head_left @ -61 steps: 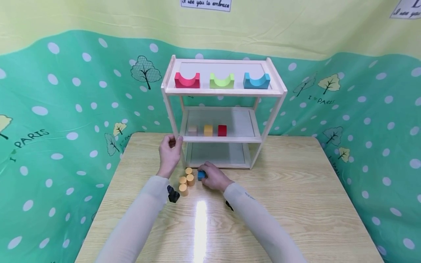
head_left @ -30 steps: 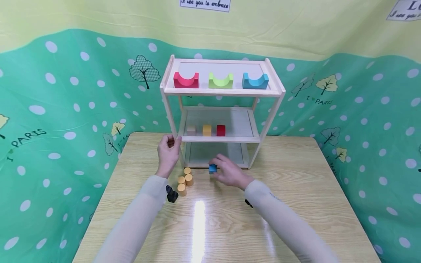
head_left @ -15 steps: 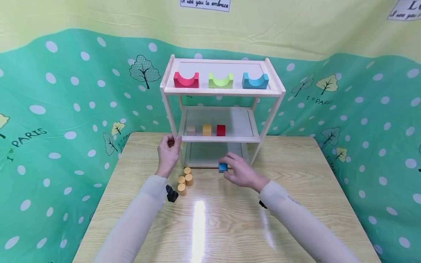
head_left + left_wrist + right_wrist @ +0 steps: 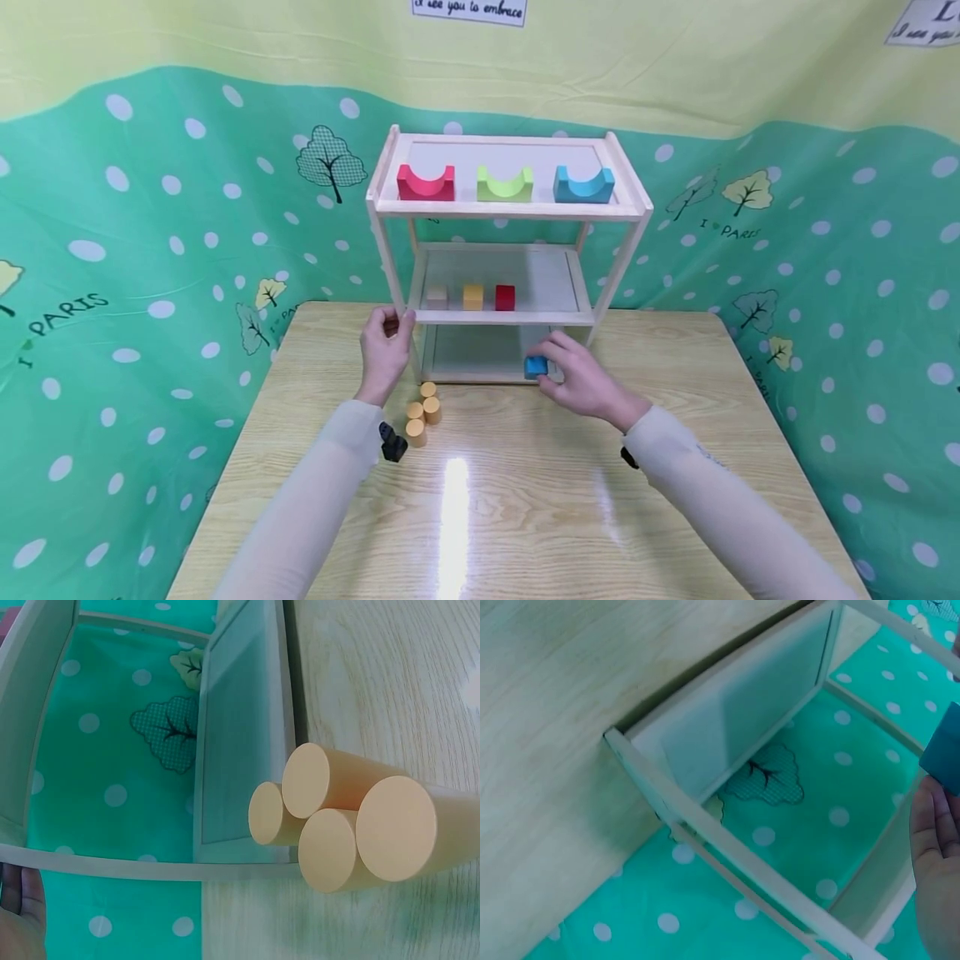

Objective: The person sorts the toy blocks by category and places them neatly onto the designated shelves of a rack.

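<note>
My right hand (image 4: 588, 383) pinches a blue cube block (image 4: 536, 367) between thumb and fingers, in front of the rack's bottom shelf at its right end. That blue block (image 4: 943, 750) also shows at the right edge of the right wrist view. My left hand (image 4: 385, 350) grips the front left post of the small three-tier wooden rack (image 4: 510, 317) at middle-shelf height. In the left wrist view, part of the left hand (image 4: 22, 915) shows at the lower left edge, against the post. Along the middle shelf stand a pale block (image 4: 437, 297), a yellow block (image 4: 473, 297) and a red block (image 4: 505, 297).
On the top shelf are a pink arch block (image 4: 426, 187), a green one (image 4: 505, 190) and a blue one (image 4: 583, 190), hollows upward. Several light wooden cylinders (image 4: 416, 432) stand on the table (image 4: 540, 500) near the rack's left foot. A patterned curtain (image 4: 187, 250) hangs behind.
My right hand has carried the blue block rightward from beside the cylinders, and slightly up, to the right end of the bottom shelf. The left hand has stayed at the post.
</note>
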Demonstrator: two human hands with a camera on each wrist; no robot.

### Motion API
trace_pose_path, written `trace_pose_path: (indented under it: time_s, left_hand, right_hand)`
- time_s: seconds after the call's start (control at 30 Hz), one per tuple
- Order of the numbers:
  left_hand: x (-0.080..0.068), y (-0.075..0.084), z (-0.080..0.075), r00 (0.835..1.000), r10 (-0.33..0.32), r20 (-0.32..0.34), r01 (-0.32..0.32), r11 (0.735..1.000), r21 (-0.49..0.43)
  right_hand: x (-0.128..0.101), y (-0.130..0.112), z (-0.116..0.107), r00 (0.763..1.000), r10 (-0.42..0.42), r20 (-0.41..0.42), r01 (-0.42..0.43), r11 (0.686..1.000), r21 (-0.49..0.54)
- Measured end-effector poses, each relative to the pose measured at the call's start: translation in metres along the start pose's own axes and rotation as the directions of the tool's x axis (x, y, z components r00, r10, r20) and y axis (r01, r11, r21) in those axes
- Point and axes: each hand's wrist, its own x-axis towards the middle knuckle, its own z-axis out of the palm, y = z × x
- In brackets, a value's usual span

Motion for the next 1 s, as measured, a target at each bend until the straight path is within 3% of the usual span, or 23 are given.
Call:
trace_pose_path:
  time_s: [0.63,1.0]
  left_hand:
    - [-0.001,0.002,0.0,1.0,-0.027,0.006,0.027,1.0,0.013]
    - [-0.001,0.001,0.0,1.0,-0.029,0.003,0.029,1.0,0.01]
  right_hand:
    - [0.02,0.002,-0.045,0.994,-0.065,-0.085,0.063,0.998,-0.031]
    - [0.04,0.01,-0.055,0.994,0.014,-0.106,-0.019,0.999,-0.045]
